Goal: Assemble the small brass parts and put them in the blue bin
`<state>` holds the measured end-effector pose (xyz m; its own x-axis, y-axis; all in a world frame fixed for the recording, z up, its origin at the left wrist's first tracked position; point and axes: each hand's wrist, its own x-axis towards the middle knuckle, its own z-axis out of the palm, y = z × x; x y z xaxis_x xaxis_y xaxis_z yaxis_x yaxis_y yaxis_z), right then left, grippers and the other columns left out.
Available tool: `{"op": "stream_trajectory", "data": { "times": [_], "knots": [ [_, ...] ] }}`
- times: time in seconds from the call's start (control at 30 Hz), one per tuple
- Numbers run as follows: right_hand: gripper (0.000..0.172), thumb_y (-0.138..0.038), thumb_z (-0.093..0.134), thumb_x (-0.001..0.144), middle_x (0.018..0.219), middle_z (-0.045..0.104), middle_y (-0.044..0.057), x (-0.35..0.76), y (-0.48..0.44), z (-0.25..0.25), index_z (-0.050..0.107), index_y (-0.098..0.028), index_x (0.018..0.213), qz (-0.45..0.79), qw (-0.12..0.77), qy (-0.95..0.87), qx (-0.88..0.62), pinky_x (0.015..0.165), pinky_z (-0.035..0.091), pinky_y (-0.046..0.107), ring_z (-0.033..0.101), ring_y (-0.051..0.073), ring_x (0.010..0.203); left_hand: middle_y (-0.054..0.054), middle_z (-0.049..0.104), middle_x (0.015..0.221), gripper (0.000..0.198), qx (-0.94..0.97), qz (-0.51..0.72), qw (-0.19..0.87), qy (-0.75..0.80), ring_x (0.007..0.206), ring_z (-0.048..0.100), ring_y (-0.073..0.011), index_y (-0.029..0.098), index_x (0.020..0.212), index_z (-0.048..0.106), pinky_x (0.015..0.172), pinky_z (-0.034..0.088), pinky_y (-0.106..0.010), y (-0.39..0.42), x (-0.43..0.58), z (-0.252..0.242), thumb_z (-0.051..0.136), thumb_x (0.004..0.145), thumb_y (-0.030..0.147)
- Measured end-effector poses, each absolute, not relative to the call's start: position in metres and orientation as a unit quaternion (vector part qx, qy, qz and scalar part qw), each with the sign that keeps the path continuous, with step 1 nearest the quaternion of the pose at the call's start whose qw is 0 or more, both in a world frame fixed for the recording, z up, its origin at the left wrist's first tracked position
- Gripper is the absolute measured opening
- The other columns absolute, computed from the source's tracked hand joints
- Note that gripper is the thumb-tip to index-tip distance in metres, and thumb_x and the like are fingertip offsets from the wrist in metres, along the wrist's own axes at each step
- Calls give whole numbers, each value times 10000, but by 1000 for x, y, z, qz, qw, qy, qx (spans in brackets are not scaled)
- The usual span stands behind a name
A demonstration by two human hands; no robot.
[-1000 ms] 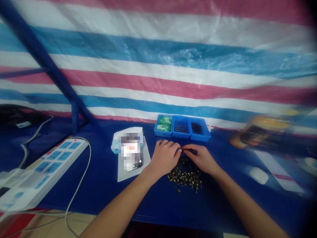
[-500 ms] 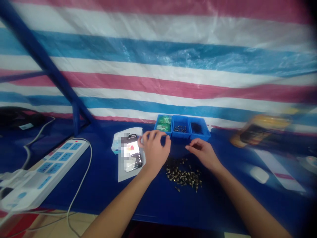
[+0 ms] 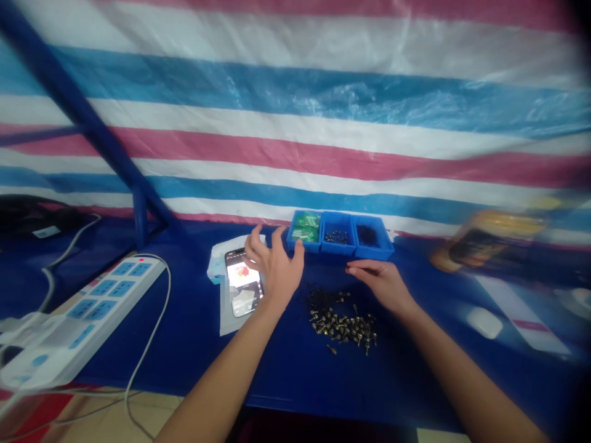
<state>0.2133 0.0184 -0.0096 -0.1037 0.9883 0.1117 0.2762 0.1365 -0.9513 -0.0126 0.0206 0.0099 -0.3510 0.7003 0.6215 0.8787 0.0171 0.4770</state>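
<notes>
My left hand [image 3: 279, 264] hovers by the right side of a lit smartphone [image 3: 244, 286], its fingers spread and nothing visible in them. The phone lies on white paper and packaging. My right hand [image 3: 381, 282] is closed in a pinch, thumb against fingertips; whatever may be between them is too small to make out. Below and between the hands lies a pile of small brass-coloured metal parts [image 3: 346, 327], with little black pieces [image 3: 318, 298] at its upper left.
Behind the hands stand three joined blue bins: one with green packets [image 3: 306, 226], one with small metal parts [image 3: 337, 237], one with dark bits [image 3: 367, 236]. A white power strip [image 3: 99, 301] lies left. A white earbud-style case [image 3: 484, 323] and a blurred yellow-lidded jar [image 3: 489, 240] are right.
My left hand has moved left towards the phone and its fingers have spread. The phone has shifted slightly left. My right hand stays pinched in nearly the same place.
</notes>
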Motion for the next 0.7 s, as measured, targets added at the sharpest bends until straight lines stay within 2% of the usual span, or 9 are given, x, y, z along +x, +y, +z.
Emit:
{"op": "stream_trajectory", "data": {
  "times": [0.1, 0.23, 0.33, 0.43, 0.5, 0.57, 0.63, 0.7],
  "knots": [
    [326, -512, 654, 818, 762, 720, 30, 213, 17, -6, 716, -193, 806, 387, 420, -645, -509, 744, 504, 316, 658, 195, 763, -140, 221, 1435, 374, -589, -438, 117, -669, 1366, 204, -388, 236, 1230, 567, 1106, 201, -605, 19, -17, 17, 552, 895, 402],
    [538, -600, 499, 894, 561, 589, 10, 213, 18, -6, 569, -185, 560, 357, 402, -645, -543, 598, 437, 268, 551, 143, 574, -118, 254, 1433, 334, -650, -434, 102, -616, 1358, 255, -359, 252, 1201, 593, 1107, 253, -570, 12, -14, 21, 577, 888, 367],
    [594, -643, 486, 882, 475, 492, -3, 215, 22, -11, 487, -192, 494, 372, 408, -608, -571, 518, 381, 267, 452, 120, 477, -105, 314, 1414, 271, -712, -418, 63, -561, 1333, 330, -297, 241, 1156, 612, 1105, 317, -501, 9, -7, 17, 550, 909, 336],
    [586, -651, 533, 851, 453, 442, -11, 220, 28, -16, 419, -205, 488, 403, 460, -553, -565, 509, 393, 270, 460, 124, 475, -103, 346, 1416, 241, -758, -398, 36, -516, 1305, 375, -287, 235, 1123, 623, 1083, 355, -493, 5, 1, 13, 549, 908, 314],
    [507, -633, 571, 835, 486, 446, -30, 223, 31, -18, 477, -201, 588, 425, 524, -506, -537, 513, 417, 264, 483, 124, 484, -106, 341, 1430, 237, -776, -386, 21, -498, 1306, 381, -300, 230, 1117, 625, 1064, 374, -504, 3, 5, 11, 555, 901, 298],
    [384, -597, 624, 814, 605, 531, -42, 225, 34, -19, 568, -220, 858, 442, 583, -461, -502, 523, 441, 254, 518, 117, 506, -107, 336, 1440, 239, -791, -373, 4, -485, 1301, 391, -306, 223, 1116, 628, 1049, 391, -502, 1, 7, 10, 552, 899, 287],
    [458, -553, 674, 790, 744, 592, -45, 227, 36, -19, 519, -280, 1124, 446, 610, -439, -486, 529, 452, 244, 540, 107, 532, -106, 339, 1444, 242, -800, -361, -4, -480, 1289, 404, -307, 217, 1116, 630, 1040, 401, -497, 0, 8, 11, 545, 900, 287],
    [473, -524, 677, 797, 746, 582, -44, 228, 36, -19, 517, -274, 1166, 434, 594, -460, -497, 518, 440, 236, 524, 102, 532, -103, 361, 1433, 246, -804, -349, -6, -481, 1285, 408, -306, 214, 1118, 629, 1037, 404, -491, 0, 7, 11, 539, 902, 289]
  ]
}}
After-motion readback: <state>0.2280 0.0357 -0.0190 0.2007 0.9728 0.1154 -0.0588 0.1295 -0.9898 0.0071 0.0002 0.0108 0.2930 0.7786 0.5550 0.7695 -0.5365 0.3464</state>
